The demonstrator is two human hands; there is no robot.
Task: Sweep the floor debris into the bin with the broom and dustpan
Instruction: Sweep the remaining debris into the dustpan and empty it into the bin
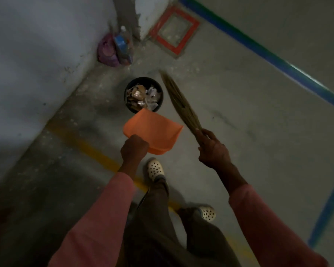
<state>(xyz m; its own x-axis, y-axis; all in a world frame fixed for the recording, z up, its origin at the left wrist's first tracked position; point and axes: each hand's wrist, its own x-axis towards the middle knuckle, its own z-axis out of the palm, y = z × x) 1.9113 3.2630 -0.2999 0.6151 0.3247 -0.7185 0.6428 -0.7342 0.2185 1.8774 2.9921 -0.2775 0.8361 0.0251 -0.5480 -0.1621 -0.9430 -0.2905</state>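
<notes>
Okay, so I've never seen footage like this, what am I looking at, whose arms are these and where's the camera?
No machine here. One camera sits on a person's head, looking forward and down, so the pink-sleeved arms are the wearer's own. The left hand holds an orange dustpan, its far edge at the near rim of a round black bin holding rubbish. The right hand grips a straw broom, bristles pointing away over the concrete floor. A purple bag lies by the wall.
</notes>
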